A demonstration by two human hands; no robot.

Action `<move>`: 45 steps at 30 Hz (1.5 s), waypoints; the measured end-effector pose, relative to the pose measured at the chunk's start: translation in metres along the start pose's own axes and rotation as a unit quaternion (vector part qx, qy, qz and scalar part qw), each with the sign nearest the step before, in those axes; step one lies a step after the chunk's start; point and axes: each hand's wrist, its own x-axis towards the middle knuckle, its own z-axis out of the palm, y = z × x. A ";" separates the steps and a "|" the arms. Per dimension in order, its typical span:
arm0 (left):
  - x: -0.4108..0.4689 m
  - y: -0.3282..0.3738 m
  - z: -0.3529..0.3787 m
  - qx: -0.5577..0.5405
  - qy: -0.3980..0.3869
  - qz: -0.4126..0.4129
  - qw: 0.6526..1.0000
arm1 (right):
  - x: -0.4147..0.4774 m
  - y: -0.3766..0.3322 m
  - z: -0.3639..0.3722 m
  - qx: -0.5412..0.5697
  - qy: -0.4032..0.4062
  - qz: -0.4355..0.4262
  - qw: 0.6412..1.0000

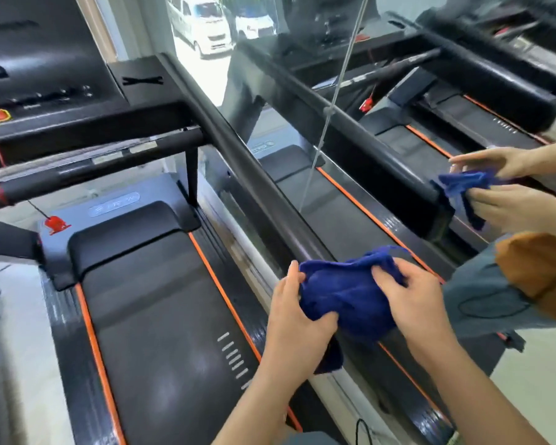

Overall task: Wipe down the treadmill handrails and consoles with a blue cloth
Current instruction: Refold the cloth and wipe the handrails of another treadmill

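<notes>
- Both the left hand [297, 311] and the right hand [418, 303] are clenched on the blue cloth [350, 290], which is bunched at the near end of the handrail [238, 155].
- The right knuckles could be knocked against the mirror [382, 101] just beside if a hurried stroke is made.
- The handrail's long axis is pointed away toward the console [29, 75]. No axis is shown by the wadded cloth, though one tail hangs down.
</notes>
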 end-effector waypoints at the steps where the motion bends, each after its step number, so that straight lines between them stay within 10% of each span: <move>1: -0.004 0.005 -0.004 0.007 0.012 0.032 0.999 | 0.000 -0.007 -0.003 -0.028 0.009 -0.024 0.999; 8: 0.002 -0.009 -0.001 0.111 -0.073 0.087 0.987 | 0.040 -0.014 0.042 -0.341 0.008 -0.141 0.929; 11: 0.006 -0.020 -0.003 0.098 -0.079 0.085 0.988 | 0.019 0.018 0.074 -0.355 -0.095 -0.116 0.923; 17: 0.014 -0.045 -0.028 0.148 -0.029 0.004 0.989 | 0.005 0.043 0.082 -0.507 -0.044 -0.190 0.840; 26: 0.099 -0.031 -0.075 0.199 0.056 0.000 0.978 | 0.098 -0.036 0.165 -0.507 -0.085 -0.179 0.839; 36: 0.303 0.021 -0.216 0.468 0.294 0.131 0.823 | 0.185 -0.083 0.255 -0.514 -0.091 -0.241 0.818; 40: 0.337 0.028 -0.256 0.572 0.229 0.001 0.788 | 0.229 -0.107 0.289 -0.472 -0.121 -0.286 0.825; 45: 0.357 0.008 -0.281 0.732 0.149 0.068 0.662 | 0.291 -0.140 0.339 -0.419 -0.158 -0.318 0.835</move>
